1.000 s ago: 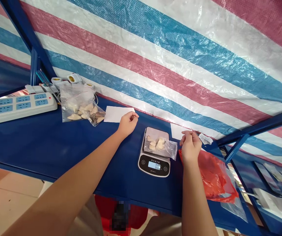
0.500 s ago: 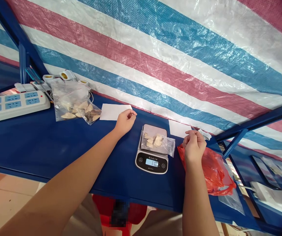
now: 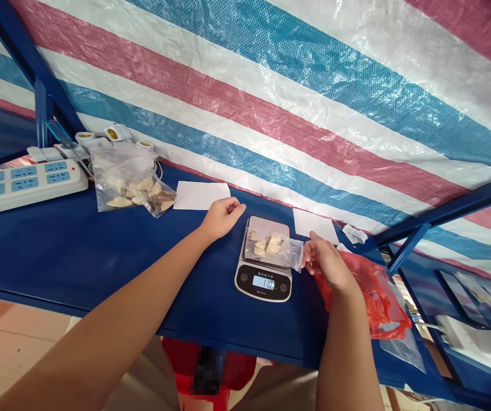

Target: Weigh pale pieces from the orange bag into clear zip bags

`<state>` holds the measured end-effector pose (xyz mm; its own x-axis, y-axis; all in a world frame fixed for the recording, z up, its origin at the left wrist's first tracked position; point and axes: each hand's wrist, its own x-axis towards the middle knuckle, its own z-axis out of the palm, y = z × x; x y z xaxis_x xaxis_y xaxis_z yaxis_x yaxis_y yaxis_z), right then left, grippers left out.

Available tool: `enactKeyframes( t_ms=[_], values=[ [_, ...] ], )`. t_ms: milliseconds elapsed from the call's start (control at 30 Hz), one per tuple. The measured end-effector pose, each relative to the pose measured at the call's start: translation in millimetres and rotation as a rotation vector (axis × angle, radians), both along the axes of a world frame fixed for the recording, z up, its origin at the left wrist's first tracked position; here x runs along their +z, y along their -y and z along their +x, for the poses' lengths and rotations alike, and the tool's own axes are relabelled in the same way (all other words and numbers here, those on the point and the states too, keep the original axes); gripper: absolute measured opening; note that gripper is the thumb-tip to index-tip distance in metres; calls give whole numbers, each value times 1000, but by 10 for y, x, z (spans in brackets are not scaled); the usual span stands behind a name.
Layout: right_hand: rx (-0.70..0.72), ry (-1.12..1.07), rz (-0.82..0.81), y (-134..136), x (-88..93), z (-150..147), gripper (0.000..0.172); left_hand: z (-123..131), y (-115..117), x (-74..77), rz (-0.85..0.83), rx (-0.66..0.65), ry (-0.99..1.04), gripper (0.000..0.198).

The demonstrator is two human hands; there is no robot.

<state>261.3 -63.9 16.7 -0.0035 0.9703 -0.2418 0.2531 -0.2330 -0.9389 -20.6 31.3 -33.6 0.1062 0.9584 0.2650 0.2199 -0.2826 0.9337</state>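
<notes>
Two bare hands at a blue tabletop [image 3: 78,257], and all the action's around the digital kitchen scale [image 3: 263,288]! Lying flat on its steel plate is a clear plastic bag [image 3: 292,254] of pale dumplings [image 3: 274,245], its loose tail poking off the platform's right edge. The right hand [image 3: 328,264] is right at that tail, fingertips [image 3: 309,252] curled in against or just beside the film, wrist over a crumpled red plastic bag [image 3: 377,294]. Pinching that corner or merely touching it? From here, I can't tell! Over on the other side of the scale, the left hand [image 3: 223,220] rests with its fingers loosely curled together, holding nothing, just beside the platform. That bag looks light and slippery, and those dumplings look soft enough to dent under a squeeze, so the tail is the place to take hold, well clear of the filling. The scale's display is lit, but the digits are too small to call with confidence. Further left, a second bag of dumplings [image 3: 132,182] lies near a white power strip [image 3: 27,185], with one white paper sheet [image 3: 201,196] behind the left hand and a second white paper sheet [image 3: 315,225] beyond the scale.
</notes>
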Motion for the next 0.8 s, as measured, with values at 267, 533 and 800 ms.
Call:
enactKeyframes(
  t_ms=[267,533,800],
  values=[
    [60,-26,7,-12,-61,-140,45,-41,265,238,-207,-285,-337,58],
    [34,-92,142,18,-71,-194,25,9,234,173,-131,-289,-190,32],
    [5,-222,296,2,-110,-165,8,91,283,217,-154,-336,204,36]
  ],
)
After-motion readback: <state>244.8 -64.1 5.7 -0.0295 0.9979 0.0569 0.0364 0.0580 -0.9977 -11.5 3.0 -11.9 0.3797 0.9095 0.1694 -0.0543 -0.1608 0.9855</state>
